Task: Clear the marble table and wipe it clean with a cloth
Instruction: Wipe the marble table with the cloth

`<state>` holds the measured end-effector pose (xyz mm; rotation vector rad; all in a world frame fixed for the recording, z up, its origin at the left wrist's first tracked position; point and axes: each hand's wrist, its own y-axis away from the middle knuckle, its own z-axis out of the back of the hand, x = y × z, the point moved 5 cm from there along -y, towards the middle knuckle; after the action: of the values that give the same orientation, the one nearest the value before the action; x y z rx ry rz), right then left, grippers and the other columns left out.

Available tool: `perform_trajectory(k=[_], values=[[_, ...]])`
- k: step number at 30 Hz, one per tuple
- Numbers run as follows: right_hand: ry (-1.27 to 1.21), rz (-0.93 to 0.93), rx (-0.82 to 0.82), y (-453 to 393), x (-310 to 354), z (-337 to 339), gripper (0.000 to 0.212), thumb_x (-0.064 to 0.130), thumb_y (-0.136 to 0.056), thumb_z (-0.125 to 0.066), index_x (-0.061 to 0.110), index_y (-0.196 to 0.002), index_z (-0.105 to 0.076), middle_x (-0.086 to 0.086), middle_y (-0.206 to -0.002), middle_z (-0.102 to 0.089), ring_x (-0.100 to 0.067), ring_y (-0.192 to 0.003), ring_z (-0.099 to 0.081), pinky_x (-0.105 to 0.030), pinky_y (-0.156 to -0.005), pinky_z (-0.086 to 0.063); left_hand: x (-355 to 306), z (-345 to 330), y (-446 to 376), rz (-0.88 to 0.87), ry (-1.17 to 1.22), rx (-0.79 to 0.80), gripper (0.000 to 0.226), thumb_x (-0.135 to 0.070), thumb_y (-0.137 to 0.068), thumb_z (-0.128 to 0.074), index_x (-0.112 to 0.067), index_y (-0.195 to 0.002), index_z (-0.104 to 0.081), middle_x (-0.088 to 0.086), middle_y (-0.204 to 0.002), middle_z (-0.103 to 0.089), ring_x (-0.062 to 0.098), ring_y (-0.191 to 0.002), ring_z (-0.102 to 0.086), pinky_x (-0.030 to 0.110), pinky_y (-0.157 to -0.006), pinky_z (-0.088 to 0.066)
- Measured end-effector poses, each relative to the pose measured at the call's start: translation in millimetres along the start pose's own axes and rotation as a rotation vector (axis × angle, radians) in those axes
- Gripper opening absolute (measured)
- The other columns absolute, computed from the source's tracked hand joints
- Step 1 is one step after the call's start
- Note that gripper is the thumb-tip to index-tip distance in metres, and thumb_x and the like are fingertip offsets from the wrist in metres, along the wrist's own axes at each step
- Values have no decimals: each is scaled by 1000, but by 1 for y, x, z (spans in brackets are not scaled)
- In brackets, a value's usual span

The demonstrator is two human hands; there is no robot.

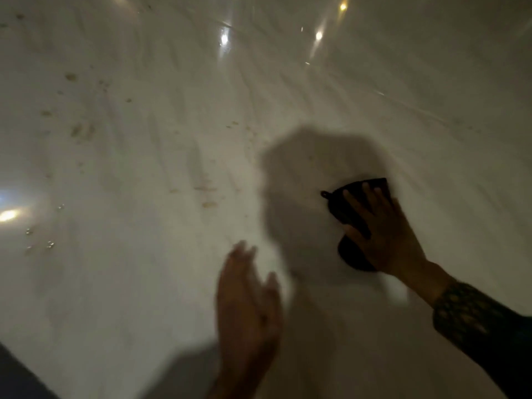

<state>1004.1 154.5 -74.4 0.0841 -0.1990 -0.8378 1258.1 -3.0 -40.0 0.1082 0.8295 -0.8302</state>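
The pale marble table [144,283] fills nearly the whole frame, dimly lit and streaked with bright reflections of lamps along the upper edge and at the far left. In the right centre of the frame the right hand [383,234] lies flat on a dark cloth [357,197], fingers spread and straight, pressing it down onto the table. The cloth shows above the fingertips and again below the thumb, and a small loop sticks out at its upper left corner. A patterned dark sleeve [472,318] covers the wrist and runs off to the lower right corner.

The left hand [247,306] is in the lower centre, blurred, its fingers extended and relaxed, holding nothing; whether it touches the table cannot be told.

Brownish crumbs and smears [77,129] dot the table in the left and centre of the frame, and a few water drops [50,244] glint at the lower left. A soft shadow lies on the table just left of and above the cloth.
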Motion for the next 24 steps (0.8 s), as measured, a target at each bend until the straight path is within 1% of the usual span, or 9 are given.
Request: perform_trajectory(k=[2, 4, 6, 8, 12, 17, 21, 22, 24], values=[[-12, -112, -58, -32, -30, 10, 72, 73, -87, -14, 42, -151, -9, -2, -162, -6, -23, -149, -2, -50, -118, -3, 65, 51, -16, 52, -226, -62, 48, -25, -88, -53, 3, -128, -56, 21, -135, -54, 35, -131, -46, 48, -108, -39], [-31, -218, -106, -74, -44, 21, 68, 63, -93, -32, 35, -153, -14, -10, -162, -9, -31, -148, -7, -58, -117, -6, 107, 78, -23, 154, -363, -41, 50, -27, -90, -47, 5, -127, -54, 24, -135, -52, 38, -130, -46, 50, -107, -39], [-49, -288, -97, -113, -33, 25, 65, 53, -97, -35, 31, -154, -12, -16, -161, -5, -35, -148, -2, -60, -116, -2, 118, 80, -25, 197, -387, 1, 49, -28, -92, -42, 4, -128, -52, 23, -137, -50, 38, -129, -45, 50, -108, -37], [-40, -285, -79, -137, 3, 20, 68, 58, -97, -31, 30, -154, -7, -17, -161, 0, -37, -148, 2, -60, -116, 1, 116, 74, -25, 201, -399, 15, 50, -30, -95, -38, 3, -130, -51, 21, -140, -49, 36, -131, -42, 48, -110, -35], [-13, 50, -58, -100, 119, -4, 78, 64, -86, -19, 27, -154, -14, -22, -159, -13, -42, -146, -7, -63, -114, -6, 115, 75, -22, 168, -402, -8, 48, -27, -96, -40, 4, -131, -51, 21, -141, -47, 35, -133, -41, 48, -111, -34], [-101, 307, -35, 64, 224, -36, 68, 55, -90, -42, 30, -152, -25, -15, -159, -18, -35, -148, -11, -58, -117, -8, 112, 77, -24, 160, -407, 9, 43, -22, -95, -42, 5, -128, -51, 23, -140, -47, 38, -133, -40, 50, -111, -32], [-50, 456, 21, 64, 183, -37, 63, 54, -93, -38, 40, -151, -20, -5, -161, -14, -27, -148, -11, -54, -116, -11, 113, 78, -24, 149, -399, 1, 42, -22, -96, -42, 3, -129, -51, 21, -142, -47, 36, -134, -39, 49, -111, -32], [-52, 397, -6, 42, 158, -33, 62, 54, -93, -36, 38, -151, -21, -6, -161, -17, -28, -148, -13, -55, -115, -14, 114, 78, -24, 149, -395, 0, 43, -23, -97, -42, 2, -130, -51, 20, -142, -46, 36, -135, -39, 49, -112, -32], [-47, 129, -95, -8, 104, -18, 65, 57, -92, -29, 34, -152, -22, -10, -160, -19, -32, -147, -14, -57, -114, -17, 116, 78, -25, 164, -393, 2, 43, -24, -97, -41, 2, -130, -50, 19, -142, -46, 35, -134, -40, 49, -111, -32]])
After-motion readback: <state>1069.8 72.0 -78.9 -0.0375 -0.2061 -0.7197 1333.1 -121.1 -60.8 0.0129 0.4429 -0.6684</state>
